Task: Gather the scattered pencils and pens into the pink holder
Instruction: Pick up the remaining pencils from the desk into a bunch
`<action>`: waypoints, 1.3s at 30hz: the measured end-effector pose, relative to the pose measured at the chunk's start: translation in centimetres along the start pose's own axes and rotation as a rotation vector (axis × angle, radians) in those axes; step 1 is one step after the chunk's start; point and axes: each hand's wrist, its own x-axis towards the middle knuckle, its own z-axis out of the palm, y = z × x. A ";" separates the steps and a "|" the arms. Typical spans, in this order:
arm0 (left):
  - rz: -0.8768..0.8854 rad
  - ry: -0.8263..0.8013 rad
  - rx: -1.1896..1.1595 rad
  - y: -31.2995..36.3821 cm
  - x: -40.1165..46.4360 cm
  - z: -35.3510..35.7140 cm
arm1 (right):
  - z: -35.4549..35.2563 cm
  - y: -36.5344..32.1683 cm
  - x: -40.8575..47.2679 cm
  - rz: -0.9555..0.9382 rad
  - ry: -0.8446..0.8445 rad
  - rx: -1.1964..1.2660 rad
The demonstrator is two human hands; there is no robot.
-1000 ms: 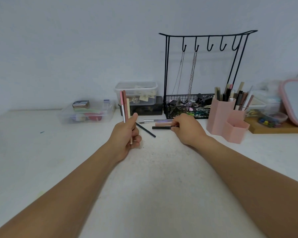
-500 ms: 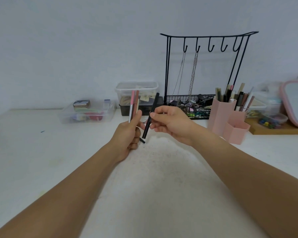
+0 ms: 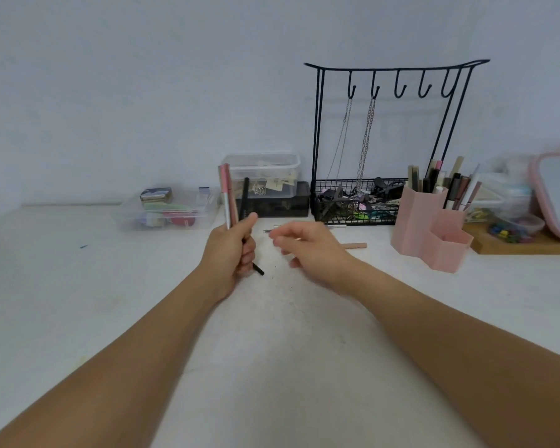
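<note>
Left hand (image 3: 232, 245) grips a pen bundle (image 3: 228, 197) upright; right hand (image 3: 307, 248), open and empty, should pinch the pencil (image 3: 356, 245) mid-counter; pink holder (image 3: 429, 227) stands toward the counter's back right.

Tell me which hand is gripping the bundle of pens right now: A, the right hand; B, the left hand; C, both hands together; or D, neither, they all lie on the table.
B: the left hand is closed around the bundle of pens, which stands upright, while the right hand hovers open and empty over the table.
</note>
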 end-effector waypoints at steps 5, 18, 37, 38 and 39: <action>-0.024 0.111 -0.085 0.1 0.6 -0.9 | 1.9 1.0 -0.5 -0.203 -0.117 -0.401; 0.010 0.103 0.027 -0.4 0.7 -0.7 | -3.1 1.5 0.0 -0.029 0.081 -0.851; -0.112 -0.163 -0.010 0.9 -1.4 1.3 | -1.5 -3.0 0.5 0.092 0.049 0.572; -0.094 -0.175 0.018 0.9 -1.6 1.4 | -1.4 -2.9 0.6 0.088 0.044 0.590; -0.070 -0.192 0.043 0.8 -1.7 1.5 | -1.4 -2.8 0.7 0.077 0.038 0.590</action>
